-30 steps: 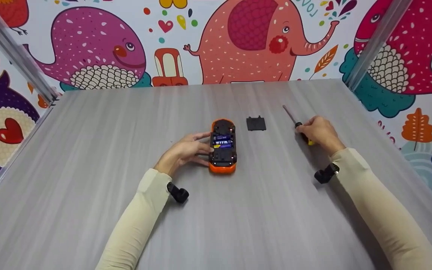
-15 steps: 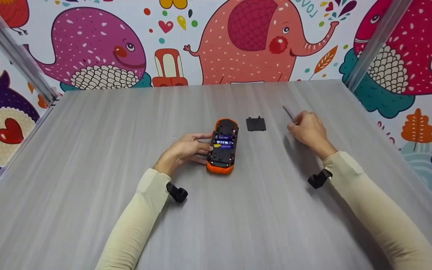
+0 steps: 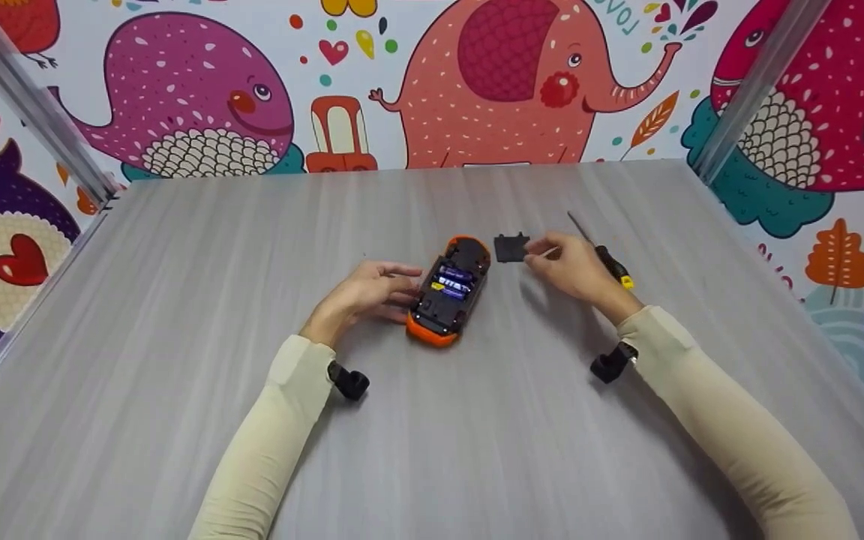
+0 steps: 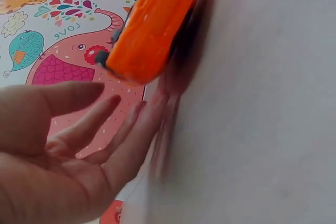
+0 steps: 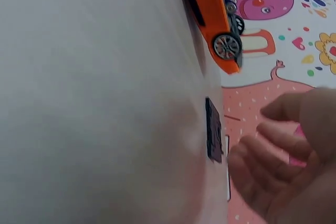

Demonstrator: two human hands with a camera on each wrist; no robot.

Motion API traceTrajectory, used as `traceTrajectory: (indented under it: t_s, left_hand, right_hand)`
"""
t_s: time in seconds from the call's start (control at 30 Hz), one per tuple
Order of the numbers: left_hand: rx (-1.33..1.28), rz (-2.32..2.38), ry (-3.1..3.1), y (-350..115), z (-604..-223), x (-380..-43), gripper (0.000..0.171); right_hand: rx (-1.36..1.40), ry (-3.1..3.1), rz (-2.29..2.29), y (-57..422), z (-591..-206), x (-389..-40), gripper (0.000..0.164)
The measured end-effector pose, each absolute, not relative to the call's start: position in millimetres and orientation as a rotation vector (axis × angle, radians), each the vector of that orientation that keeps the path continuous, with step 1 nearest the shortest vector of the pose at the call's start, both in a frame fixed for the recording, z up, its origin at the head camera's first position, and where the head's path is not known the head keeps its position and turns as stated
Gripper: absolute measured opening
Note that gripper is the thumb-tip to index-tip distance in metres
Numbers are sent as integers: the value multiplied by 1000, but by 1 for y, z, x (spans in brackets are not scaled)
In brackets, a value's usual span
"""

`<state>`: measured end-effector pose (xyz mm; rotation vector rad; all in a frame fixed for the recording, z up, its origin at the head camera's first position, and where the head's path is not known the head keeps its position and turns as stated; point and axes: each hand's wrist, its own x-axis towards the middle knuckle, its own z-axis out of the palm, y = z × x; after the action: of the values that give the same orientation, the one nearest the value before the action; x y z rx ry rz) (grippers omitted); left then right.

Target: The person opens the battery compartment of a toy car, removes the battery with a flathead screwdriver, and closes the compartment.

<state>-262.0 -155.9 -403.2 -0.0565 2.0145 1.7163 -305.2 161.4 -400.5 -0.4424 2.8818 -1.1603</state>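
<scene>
An orange toy car [image 3: 448, 291] lies upside down on the table, tilted to the right at its far end, its battery bay uncovered with several purple batteries [image 3: 453, 282] inside. My left hand [image 3: 372, 294] is at its left side; in the left wrist view the fingers are loosely spread beside the orange body and hold nothing. To the car's right lies a flat black battery cover [image 3: 510, 247] with small tabs. My right hand [image 3: 571, 266] has its fingertips right at the cover's right edge; in the right wrist view the relaxed fingers hold nothing.
A screwdriver [image 3: 612, 266] with a black and yellow handle lies to the right, just behind my right hand, its shaft pointing to the far left. A printed wall [image 3: 432, 90] closes off the table's [image 3: 252, 247] far edge, with metal posts at both corners.
My right hand has let go of the screwdriver and moved left to the battery cover. The car has turned clockwise beside my left hand, which has shifted slightly left.
</scene>
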Motion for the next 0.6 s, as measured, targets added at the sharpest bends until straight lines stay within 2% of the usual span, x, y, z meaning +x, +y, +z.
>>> traceTrajectory:
  t_s: [0.2, 0.37, 0.47, 0.6]
  left_hand:
    - [49, 1591, 1965, -158, -397, -260, 59]
    - [63, 1517, 1981, -157, -395, -258, 76]
    - [55, 1514, 1982, -157, -396, -257, 76]
    - [54, 1524, 1994, -157, -398, -257, 67]
  right_hand:
    - [-705, 2730, -1234, 141, -401, -294, 31]
    - [-811, 2719, -1257, 129, -403, -288, 29]
    - [-864, 2713, -1240, 123, -404, -285, 28]
    - [-901, 2698, -1179, 115, -404, -281, 28]
